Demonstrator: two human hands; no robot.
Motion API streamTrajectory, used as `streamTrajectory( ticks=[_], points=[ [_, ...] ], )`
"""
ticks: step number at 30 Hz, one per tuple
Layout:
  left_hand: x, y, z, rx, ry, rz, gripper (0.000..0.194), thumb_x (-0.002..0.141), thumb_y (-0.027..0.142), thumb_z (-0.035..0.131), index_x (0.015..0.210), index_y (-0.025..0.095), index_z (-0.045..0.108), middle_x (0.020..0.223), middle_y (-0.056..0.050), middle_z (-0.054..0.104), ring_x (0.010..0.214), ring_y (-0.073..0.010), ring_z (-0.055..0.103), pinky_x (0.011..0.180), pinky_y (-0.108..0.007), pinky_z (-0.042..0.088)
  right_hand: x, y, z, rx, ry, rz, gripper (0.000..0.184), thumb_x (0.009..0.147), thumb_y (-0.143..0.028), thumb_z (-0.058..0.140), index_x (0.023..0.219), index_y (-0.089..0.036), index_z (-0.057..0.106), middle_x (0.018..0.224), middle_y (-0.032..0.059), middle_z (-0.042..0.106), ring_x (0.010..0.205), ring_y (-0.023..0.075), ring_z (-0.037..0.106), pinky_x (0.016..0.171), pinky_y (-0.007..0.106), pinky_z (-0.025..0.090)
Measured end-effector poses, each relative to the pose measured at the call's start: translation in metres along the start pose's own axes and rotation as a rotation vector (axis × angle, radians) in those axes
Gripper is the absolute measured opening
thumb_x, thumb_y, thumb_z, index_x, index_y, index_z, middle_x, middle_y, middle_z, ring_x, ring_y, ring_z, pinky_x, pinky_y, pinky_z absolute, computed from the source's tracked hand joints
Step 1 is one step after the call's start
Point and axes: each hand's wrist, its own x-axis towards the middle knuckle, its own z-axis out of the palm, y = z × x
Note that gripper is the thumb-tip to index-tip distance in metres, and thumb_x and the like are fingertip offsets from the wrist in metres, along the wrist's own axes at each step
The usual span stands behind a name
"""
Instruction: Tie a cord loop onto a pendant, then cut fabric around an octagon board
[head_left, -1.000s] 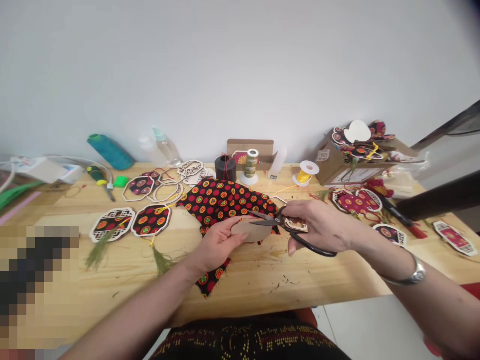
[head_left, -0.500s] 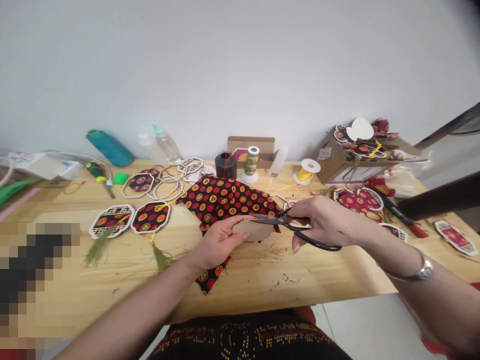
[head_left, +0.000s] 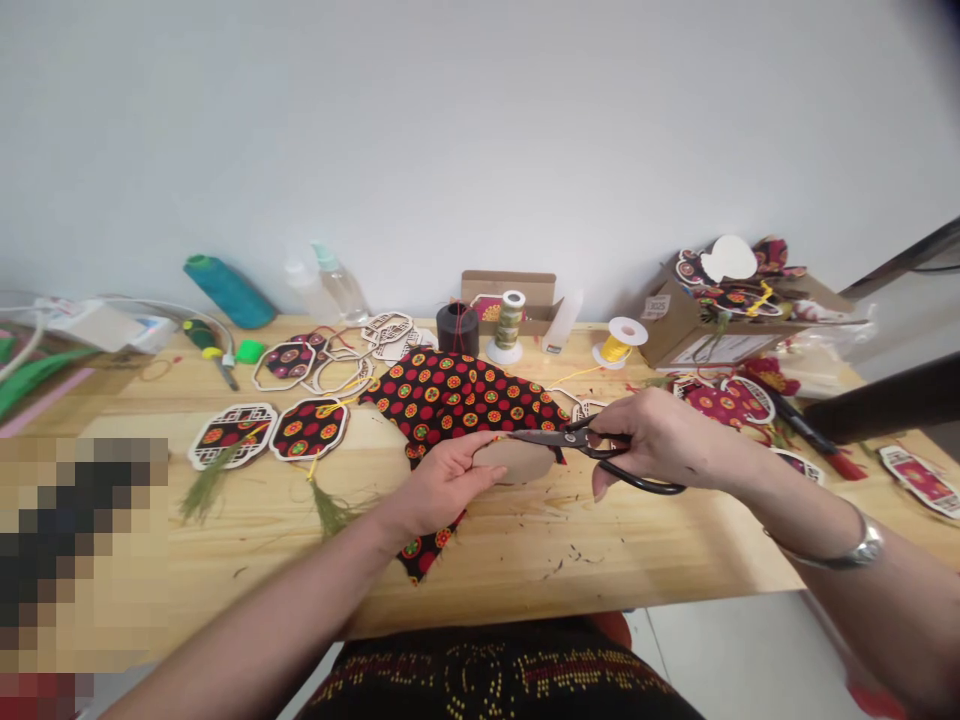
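My left hand [head_left: 450,482] pinches a rounded piece of grey-brown card [head_left: 521,466], thumb on its near face. Behind the card spreads a black fabric [head_left: 457,385] patterned with red, orange and green circles; one pointed corner hangs below my left wrist. My right hand [head_left: 649,440] is closed round the black handles of a pair of scissors [head_left: 551,437]. Their blades point left and lie along the card's upper edge, close to my left fingertips. Whether the blades are parted at the tips I cannot tell.
Tasselled fabric pendants [head_left: 311,430] lie at left near a screwdriver [head_left: 206,350] and a teal thread cone [head_left: 231,292]. At the back stand a black thread spool [head_left: 457,330], a yellow thread spool [head_left: 619,343] and bottles. A filled cardboard box [head_left: 705,325] stands at right, beside a black post [head_left: 885,395].
The view has shifted slightly, so the table things appear a little further right. More of the card's face shows. The scissors stay at its upper edge.
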Motion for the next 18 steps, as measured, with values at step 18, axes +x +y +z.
streamTrajectory(
  ticks=[18],
  points=[
    [0.0, 0.003, 0.004, 0.048, -0.054, 0.017, 0.033, 0.079, 0.017, 0.064, 0.109, 0.028, 0.071, 0.111, -0.003, 0.073, 0.102, -0.0192, 0.068, 0.097, -0.036, 0.05, 0.005, -0.013, -0.002, -0.174, -0.003, -0.056, 0.041, 0.071, -0.058, 0.071, 0.07, -0.018, 0.064, 0.069, 0.0016, 0.062, 0.06, 0.0137, 0.052, 0.054, 0.026, 0.03]
  ],
)
